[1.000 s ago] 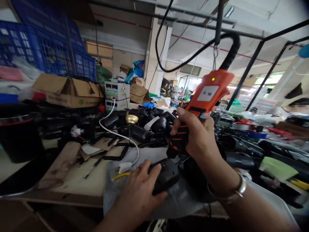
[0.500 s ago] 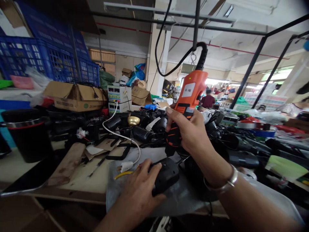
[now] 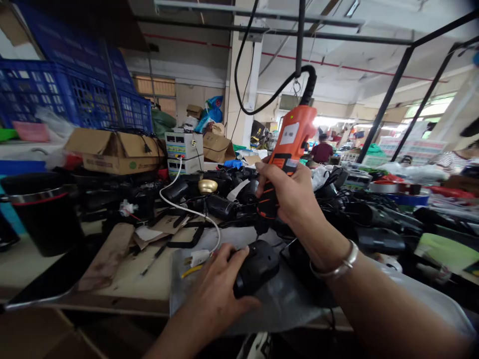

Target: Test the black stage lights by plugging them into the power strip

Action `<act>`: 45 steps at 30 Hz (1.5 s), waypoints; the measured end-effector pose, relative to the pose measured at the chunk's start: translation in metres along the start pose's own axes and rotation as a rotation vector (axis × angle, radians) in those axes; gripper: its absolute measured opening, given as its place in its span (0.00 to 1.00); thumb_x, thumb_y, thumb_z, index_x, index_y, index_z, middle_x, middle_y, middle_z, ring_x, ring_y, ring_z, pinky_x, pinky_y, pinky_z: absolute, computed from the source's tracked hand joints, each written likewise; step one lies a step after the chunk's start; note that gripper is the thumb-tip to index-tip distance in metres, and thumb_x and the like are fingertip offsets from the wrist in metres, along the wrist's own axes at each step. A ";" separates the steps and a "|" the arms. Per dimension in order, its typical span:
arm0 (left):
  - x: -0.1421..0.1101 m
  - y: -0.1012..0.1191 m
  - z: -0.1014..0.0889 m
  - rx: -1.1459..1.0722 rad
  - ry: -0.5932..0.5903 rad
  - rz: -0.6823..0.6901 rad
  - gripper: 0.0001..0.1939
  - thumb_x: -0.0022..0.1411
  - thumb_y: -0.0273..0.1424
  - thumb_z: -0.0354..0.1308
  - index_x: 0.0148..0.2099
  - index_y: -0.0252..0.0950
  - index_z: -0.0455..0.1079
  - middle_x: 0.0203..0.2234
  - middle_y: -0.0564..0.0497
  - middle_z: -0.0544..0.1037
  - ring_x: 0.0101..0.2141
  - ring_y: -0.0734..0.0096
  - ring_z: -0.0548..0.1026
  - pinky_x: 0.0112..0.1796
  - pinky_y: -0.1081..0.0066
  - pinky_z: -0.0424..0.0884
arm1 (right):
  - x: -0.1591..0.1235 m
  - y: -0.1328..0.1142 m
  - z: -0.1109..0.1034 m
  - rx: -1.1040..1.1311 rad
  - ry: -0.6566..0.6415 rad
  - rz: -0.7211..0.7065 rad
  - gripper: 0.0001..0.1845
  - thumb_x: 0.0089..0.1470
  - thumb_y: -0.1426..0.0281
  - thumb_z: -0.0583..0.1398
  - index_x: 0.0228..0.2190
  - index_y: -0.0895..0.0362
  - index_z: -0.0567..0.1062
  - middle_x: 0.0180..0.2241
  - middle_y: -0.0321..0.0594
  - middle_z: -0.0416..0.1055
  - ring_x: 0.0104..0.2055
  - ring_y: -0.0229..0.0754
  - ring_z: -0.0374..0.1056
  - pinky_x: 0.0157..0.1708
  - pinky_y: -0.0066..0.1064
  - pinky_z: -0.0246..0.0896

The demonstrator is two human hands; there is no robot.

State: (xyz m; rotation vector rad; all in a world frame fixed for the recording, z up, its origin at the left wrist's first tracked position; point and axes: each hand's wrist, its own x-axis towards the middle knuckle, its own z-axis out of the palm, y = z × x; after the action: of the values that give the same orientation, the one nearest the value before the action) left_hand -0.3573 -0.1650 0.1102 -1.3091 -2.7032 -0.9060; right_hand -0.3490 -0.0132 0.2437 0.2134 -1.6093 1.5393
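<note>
Head view, nearest first: left hand (image 3: 213, 294) clasps a black plastic housing (image 3: 258, 267), fingers curled over its top; the housing lies on a grey plastic sheet (image 3: 288, 311) at the near edge of the workbench. The right hand (image 3: 290, 192) is closed firmly around the black-and-orange grip of an orange electric screwdriver (image 3: 290, 134), held nearly upright with a slight tilt. A metal bangle (image 3: 334, 262) sits on that wrist. The screwdriver's lower end points down just beyond the housing; no contact between them is visible. A black cable (image 3: 307, 85) rises from the screwdriver's top to a hook (image 3: 297, 87) on an overhead black metal frame (image 3: 389, 89).

Left of the housing, a white plug (image 3: 199, 258) and a yellow wire (image 3: 189, 270) lie on the sheet. A white cable (image 3: 187, 209) runs from the plug toward two stacked power supplies (image 3: 183, 152). Farther left stand a black bin (image 3: 47, 219), a cardboard box (image 3: 114, 154) and blue plastic crates (image 3: 75, 94).

Beyond the hands lies a heap of black housings (image 3: 220, 205) with a brass dome (image 3: 207, 186) on it. To the right, black tools and cables (image 3: 377, 224) are tangled together near a green pad (image 3: 437, 252). Far off stands a person in a dark red shirt (image 3: 322, 152); a striped sleeve (image 3: 451, 163) shows at far right.
</note>
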 end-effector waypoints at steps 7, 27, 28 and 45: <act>-0.002 -0.010 0.007 -0.148 0.100 0.040 0.41 0.45 0.23 0.60 0.62 0.47 0.55 0.59 0.46 0.55 0.57 0.51 0.62 0.55 0.53 0.62 | 0.014 -0.005 -0.018 -0.120 0.132 -0.166 0.10 0.44 0.66 0.64 0.23 0.55 0.68 0.15 0.30 0.64 0.15 0.35 0.61 0.15 0.29 0.56; 0.017 -0.025 -0.011 -1.463 -0.097 -0.455 0.25 0.56 0.49 0.56 0.44 0.33 0.70 0.22 0.51 0.76 0.22 0.67 0.74 0.23 0.69 0.72 | -0.075 0.024 -0.083 -0.774 -0.816 0.227 0.58 0.33 0.62 0.72 0.62 0.49 0.51 0.61 0.44 0.55 0.61 0.53 0.55 0.60 0.45 0.51; 0.016 -0.025 -0.012 -1.425 -0.105 -0.444 0.28 0.58 0.53 0.52 0.45 0.32 0.70 0.26 0.48 0.78 0.27 0.64 0.76 0.28 0.66 0.74 | -0.075 0.026 -0.084 -0.749 -0.802 0.245 0.56 0.34 0.64 0.72 0.61 0.50 0.53 0.58 0.44 0.60 0.58 0.52 0.59 0.58 0.44 0.54; 0.006 -0.020 -0.011 -0.589 0.160 -0.053 0.29 0.43 0.37 0.66 0.50 0.43 0.66 0.45 0.47 0.72 0.44 0.54 0.70 0.45 0.55 0.68 | -0.005 0.034 -0.077 -0.568 -0.096 0.197 0.54 0.30 0.45 0.68 0.55 0.59 0.62 0.46 0.55 0.68 0.48 0.58 0.67 0.48 0.52 0.63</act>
State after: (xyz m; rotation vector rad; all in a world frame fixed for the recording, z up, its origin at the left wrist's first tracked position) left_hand -0.3783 -0.1755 0.1109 -1.1534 -2.4438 -1.8221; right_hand -0.3323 0.0597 0.2041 -0.1918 -2.1224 1.1597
